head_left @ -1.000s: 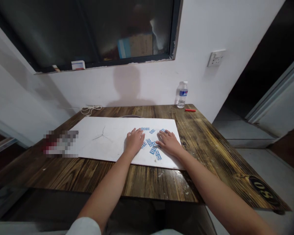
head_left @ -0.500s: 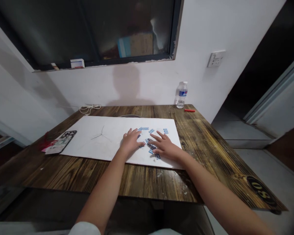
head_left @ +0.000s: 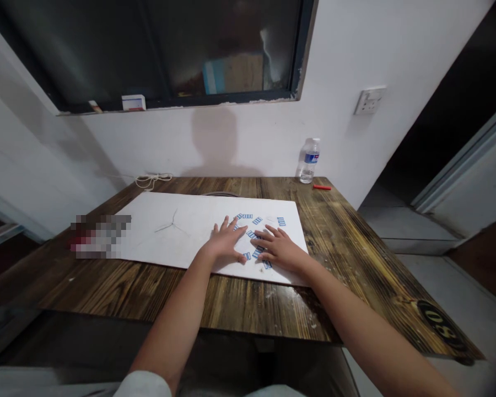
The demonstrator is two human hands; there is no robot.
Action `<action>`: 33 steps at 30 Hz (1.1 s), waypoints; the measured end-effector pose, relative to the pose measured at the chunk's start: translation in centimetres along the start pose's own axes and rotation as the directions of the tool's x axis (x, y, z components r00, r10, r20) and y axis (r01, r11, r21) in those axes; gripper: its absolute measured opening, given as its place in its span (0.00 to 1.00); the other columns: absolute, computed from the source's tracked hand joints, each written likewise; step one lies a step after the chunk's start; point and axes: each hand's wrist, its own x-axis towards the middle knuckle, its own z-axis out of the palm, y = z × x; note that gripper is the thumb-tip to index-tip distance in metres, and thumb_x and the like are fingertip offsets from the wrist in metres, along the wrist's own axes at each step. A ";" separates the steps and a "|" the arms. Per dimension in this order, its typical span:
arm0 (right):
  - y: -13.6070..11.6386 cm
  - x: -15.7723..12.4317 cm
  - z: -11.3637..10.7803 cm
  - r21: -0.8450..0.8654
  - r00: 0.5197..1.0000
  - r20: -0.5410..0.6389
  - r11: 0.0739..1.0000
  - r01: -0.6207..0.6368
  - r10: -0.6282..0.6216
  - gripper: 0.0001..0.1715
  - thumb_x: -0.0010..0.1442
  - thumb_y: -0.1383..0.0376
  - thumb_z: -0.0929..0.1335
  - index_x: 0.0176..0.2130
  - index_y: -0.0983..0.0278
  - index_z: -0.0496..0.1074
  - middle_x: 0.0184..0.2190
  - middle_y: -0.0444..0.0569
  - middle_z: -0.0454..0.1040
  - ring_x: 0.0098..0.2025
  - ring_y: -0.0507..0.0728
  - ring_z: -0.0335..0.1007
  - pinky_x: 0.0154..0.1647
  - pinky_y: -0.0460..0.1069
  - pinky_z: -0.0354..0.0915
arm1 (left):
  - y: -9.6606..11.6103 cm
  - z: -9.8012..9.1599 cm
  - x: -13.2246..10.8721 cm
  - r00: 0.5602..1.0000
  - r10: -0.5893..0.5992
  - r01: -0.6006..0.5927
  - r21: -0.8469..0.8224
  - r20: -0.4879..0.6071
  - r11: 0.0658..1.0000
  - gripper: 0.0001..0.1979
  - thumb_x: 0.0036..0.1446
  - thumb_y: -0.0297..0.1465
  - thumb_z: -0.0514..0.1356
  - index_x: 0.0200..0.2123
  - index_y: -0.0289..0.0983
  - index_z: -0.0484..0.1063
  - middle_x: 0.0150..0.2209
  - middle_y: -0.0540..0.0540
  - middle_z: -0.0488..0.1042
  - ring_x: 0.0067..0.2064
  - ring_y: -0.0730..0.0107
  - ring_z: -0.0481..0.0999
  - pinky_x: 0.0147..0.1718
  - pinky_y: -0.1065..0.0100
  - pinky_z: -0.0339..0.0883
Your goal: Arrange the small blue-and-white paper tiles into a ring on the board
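Several small blue-and-white tiles (head_left: pixel 256 221) lie scattered face down on a white sheet (head_left: pixel 182 229) spread over a wooden table (head_left: pixel 240 303). My left hand (head_left: pixel 225 242) lies flat on the sheet with fingers spread, touching tiles at its fingertips. My right hand (head_left: pixel 279 249) lies flat beside it, fingers stretched left over more tiles. Both palms press down; neither hand grips anything. Some tiles are hidden under the hands.
A water bottle (head_left: pixel 310 160) and a red pen-like object (head_left: pixel 321 187) sit at the table's far right by the wall. A coiled white cord (head_left: pixel 152 179) lies at the back. A blurred object (head_left: pixel 99 237) rests at the sheet's left end. A window is above.
Both hands have slid toward me and closer together across the tiles, shuffling them about. A few tiles near the far edge are now uncovered.
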 end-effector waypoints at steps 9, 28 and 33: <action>0.1 0.1 0.2 -0.005 0.998 -0.039 0.999 -0.045 0.045 0.33 0.64 0.46 0.59 0.63 0.55 0.59 0.65 0.48 0.56 0.68 0.67 0.41 0.63 0.64 0.46 | -0.1 0.3 0.5 0.993 -0.052 0.051 -0.012 -0.102 0.999 0.38 0.54 0.51 0.57 0.65 0.46 0.52 0.70 0.42 0.39 0.69 0.47 0.32 0.61 0.40 0.36; 0.9 -0.1 -0.9 -0.064 0.975 -0.125 0.979 -0.194 0.185 0.27 0.65 0.48 0.59 0.54 0.60 0.69 0.60 0.53 0.65 0.63 0.66 0.54 0.58 0.62 0.53 | -0.4 -1.1 0.1 0.989 0.012 -0.021 -0.060 -0.146 0.998 0.14 0.60 0.32 0.54 0.44 0.47 0.78 0.61 0.51 0.65 0.63 0.62 0.60 0.60 0.62 0.52; 1.0 -0.4 -1.2 -0.072 0.968 -0.139 0.973 -0.218 0.206 0.26 0.65 0.48 0.59 0.51 0.60 0.71 0.58 0.54 0.67 0.61 0.66 0.56 0.56 0.63 0.53 | -0.8 -0.6 0.2 0.979 -0.071 0.075 0.012 -0.190 0.997 0.20 0.61 0.27 0.50 0.51 0.50 0.73 0.64 0.52 0.61 0.64 0.62 0.58 0.59 0.59 0.51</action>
